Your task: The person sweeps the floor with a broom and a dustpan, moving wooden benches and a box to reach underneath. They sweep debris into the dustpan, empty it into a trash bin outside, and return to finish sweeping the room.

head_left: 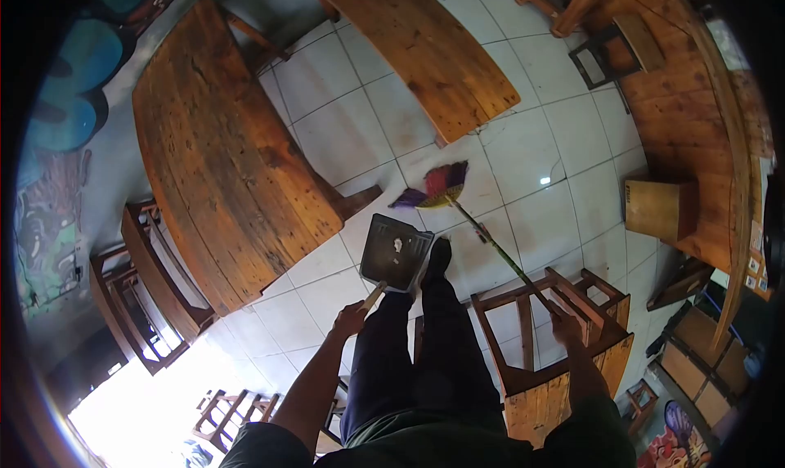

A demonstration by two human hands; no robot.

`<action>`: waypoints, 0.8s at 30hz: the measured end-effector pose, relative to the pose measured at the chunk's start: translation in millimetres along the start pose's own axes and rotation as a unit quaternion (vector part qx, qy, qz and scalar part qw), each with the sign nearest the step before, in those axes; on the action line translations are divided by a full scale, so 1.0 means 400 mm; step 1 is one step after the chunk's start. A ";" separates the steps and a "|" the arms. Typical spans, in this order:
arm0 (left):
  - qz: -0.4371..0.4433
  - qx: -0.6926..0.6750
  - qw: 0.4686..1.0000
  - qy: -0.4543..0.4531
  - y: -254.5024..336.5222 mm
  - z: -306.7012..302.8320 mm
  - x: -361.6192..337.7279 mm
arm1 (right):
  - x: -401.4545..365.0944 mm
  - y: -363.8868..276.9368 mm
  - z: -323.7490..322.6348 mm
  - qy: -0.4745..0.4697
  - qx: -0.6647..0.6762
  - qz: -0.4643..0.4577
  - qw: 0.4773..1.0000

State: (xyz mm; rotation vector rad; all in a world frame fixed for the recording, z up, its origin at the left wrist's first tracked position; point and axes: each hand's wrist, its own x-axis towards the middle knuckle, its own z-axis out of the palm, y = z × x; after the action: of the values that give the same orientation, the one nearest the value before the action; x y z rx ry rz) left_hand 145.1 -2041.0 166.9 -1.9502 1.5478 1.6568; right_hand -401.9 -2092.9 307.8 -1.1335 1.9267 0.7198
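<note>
My left hand [350,318] grips the wooden handle of a dark dustpan [396,253], which hangs just above the white tiled floor [531,214] in front of my foot. A small bit of debris lies inside the pan. My right hand [565,326] is closed around the long stick of a broom [482,231]. Its colourful bristle head [438,186] rests on the tiles beyond the dustpan. My dark trouser leg and shoe [437,259] stand between the two tools.
A long wooden table [221,149] is at the left, with a wooden bench [425,47] beyond it. An upturned wooden stool [556,337] sits under my right hand. Wooden chairs [139,296] stand at the lower left, a wooden box [661,209] and counter at the right.
</note>
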 end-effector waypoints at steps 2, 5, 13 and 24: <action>0.137 0.114 0.980 0.088 -0.061 0.030 0.032 | -0.037 0.034 0.021 0.032 0.084 -0.015 0.996; 0.229 0.233 0.941 0.083 0.019 -0.028 0.032 | -0.060 0.058 0.097 0.122 0.161 -0.055 0.978; -0.150 -0.037 0.984 -0.086 0.161 -0.143 0.027 | -0.094 -0.122 0.346 0.214 0.297 0.075 0.928; -0.060 0.168 0.967 -0.183 0.124 -0.286 -0.007 | -0.173 -0.431 0.748 0.026 0.545 0.360 0.756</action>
State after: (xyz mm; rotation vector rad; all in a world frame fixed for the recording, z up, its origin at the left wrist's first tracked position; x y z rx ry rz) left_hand 181.5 -2138.4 235.9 -1.4414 1.4248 1.4836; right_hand -127.3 -1907.1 189.1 0.3499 2.2559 -0.1795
